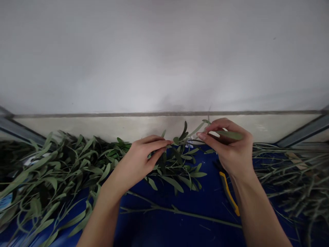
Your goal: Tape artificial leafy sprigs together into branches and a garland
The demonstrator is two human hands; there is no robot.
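Observation:
My left hand (136,161) pinches the stem of a leafy olive-like sprig (180,168) between its fingertips, near the sprig's upper end. My right hand (228,145) sits just to the right, with thumb and forefinger closed on a narrow grey-green leaf (230,135) of the same sprig. The sprig's other narrow leaves hang over the blue table surface (154,230) below both hands. Beneath my right hand lies a tool with a yellow handle (228,192), partly hidden by my wrist; it may be a pair of pruning shears.
A heap of leafy branches (59,175) covers the table's left side. A mass of thin, mostly bare stems (290,175) lies on the right. A long bare stem (180,212) crosses the blue surface. Beyond stand a pale ledge (102,127) and a white wall (164,55).

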